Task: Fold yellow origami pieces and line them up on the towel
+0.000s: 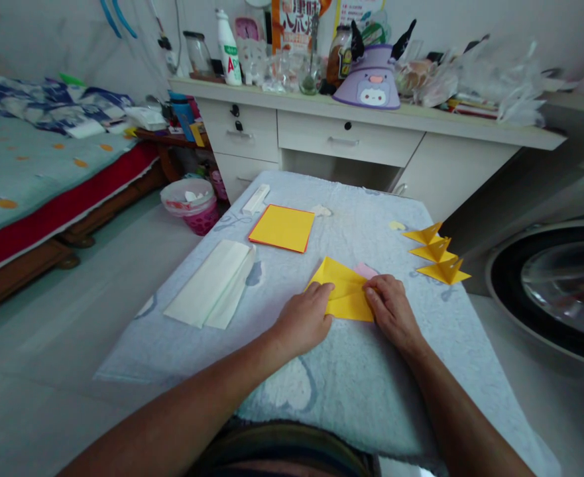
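Observation:
A yellow sheet of origami paper [346, 301] with crease lines lies on the cloth-covered table in front of me. My left hand [307, 311] grips its left side, thumb and fingers closed on the edge. On the opposite side, my right hand [390, 308] pinches the right corner. Behind the sheet, a stack of square coloured paper [282, 227] with yellow on top lies flat. Several folded yellow paper pieces [435, 250] stand in a row at the table's right edge.
Folded pale paper [212, 281] lies on the left of the table [371, 384], with a small white box [256, 199] behind it. A pink bin [195, 209] stands left on the floor. A cluttered white desk [311, 106] is behind; a round-doored machine [560, 285] stands right.

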The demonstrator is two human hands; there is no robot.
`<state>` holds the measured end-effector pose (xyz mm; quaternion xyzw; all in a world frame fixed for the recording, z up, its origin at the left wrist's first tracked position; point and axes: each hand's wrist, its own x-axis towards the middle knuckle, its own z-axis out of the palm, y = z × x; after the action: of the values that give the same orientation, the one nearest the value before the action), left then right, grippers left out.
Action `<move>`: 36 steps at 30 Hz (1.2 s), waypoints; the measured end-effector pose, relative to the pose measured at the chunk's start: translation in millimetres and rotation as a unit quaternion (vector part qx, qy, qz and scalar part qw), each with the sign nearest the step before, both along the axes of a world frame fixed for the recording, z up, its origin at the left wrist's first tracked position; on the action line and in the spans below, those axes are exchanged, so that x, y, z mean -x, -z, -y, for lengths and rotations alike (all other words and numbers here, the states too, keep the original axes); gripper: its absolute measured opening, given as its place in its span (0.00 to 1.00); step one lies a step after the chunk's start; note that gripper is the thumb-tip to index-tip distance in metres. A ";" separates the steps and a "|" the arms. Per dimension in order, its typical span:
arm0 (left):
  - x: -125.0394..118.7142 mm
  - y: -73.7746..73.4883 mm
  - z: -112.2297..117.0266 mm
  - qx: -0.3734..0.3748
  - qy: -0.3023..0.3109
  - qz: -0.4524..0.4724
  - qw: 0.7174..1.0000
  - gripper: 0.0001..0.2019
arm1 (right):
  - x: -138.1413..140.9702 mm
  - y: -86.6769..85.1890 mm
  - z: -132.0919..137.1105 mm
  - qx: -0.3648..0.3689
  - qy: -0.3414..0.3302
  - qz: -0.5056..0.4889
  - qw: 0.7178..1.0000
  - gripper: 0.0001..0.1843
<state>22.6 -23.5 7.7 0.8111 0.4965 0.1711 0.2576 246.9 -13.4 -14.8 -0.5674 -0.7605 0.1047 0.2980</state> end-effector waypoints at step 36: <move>37.3 -1.7 -35.6 -0.180 0.082 -0.016 0.980 0.23 | 24.1 -4.3 27.3 -0.132 -0.094 0.190 0.968 0.18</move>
<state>-14.7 12.1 9.4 0.8849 0.3935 0.2226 0.1124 222.7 -40.8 -10.5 -0.4589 -0.8599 -0.0787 0.2095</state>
